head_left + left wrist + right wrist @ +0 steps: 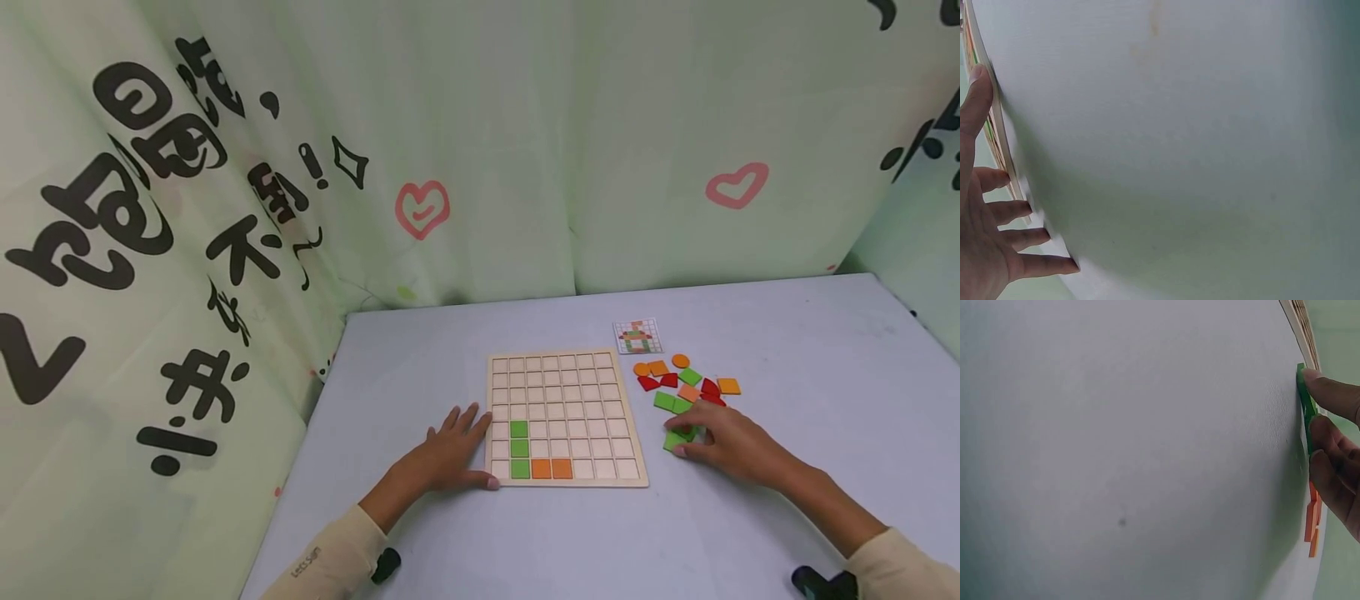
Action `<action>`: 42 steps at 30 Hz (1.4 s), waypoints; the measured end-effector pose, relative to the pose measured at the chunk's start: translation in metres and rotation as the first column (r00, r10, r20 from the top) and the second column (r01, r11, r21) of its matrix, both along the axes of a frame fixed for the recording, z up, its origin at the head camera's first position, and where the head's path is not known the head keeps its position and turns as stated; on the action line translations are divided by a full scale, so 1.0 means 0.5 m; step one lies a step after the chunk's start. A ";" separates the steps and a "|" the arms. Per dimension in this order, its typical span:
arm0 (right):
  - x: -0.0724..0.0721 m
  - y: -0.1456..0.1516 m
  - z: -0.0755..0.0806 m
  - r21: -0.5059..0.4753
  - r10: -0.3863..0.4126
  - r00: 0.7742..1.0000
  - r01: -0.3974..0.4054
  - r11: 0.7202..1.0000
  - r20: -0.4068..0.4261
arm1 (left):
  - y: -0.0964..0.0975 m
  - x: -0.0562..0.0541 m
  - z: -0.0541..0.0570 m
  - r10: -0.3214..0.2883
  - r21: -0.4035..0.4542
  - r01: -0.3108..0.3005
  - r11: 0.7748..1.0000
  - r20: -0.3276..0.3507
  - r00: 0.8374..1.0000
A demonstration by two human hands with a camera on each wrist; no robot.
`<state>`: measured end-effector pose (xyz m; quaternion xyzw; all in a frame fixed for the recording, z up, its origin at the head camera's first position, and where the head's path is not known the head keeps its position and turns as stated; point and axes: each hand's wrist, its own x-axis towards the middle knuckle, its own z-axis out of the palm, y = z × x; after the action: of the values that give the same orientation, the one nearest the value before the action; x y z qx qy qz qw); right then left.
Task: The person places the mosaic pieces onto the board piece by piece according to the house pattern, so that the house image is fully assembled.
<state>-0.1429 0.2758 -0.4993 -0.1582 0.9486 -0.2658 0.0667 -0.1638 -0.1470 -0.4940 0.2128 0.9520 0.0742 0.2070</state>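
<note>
green tiles (672, 440) lie under the bent fingers of the right hand (722, 437), pinched or not i cannot tell, the left hand (444, 460) touches the board (592, 408) with fingers spread, and only the head view shows the card (638, 336) beyond the right fingertips.

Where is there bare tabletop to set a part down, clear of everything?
Bare table lies on the near side of the board; beyond the left hand, between board and left table edge; and right of the loose pieces. Crowded: just right of the board, where pieces cluster at the right hand, with the card beyond.
</note>
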 end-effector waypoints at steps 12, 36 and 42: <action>0.002 -0.016 0.012 0.009 0.008 1.000 -0.009 1.000 0.027 | 0.001 0.001 -0.003 -0.001 0.004 0.001 1.000 -0.004 1.000; 0.008 -0.027 0.017 -0.070 0.032 0.994 -0.025 0.997 0.109 | -0.001 -0.001 -0.011 -0.001 0.005 0.001 1.000 -0.012 1.000; 0.008 -0.030 0.023 -0.152 0.041 0.988 -0.019 0.988 0.148 | -0.002 -0.001 -0.011 -0.006 0.001 0.006 1.000 -0.014 1.000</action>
<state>-0.1390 0.2606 -0.4879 -0.1565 0.9157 -0.3465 0.1300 -0.1644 -0.1478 -0.4993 0.2162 0.9528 0.0724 0.2006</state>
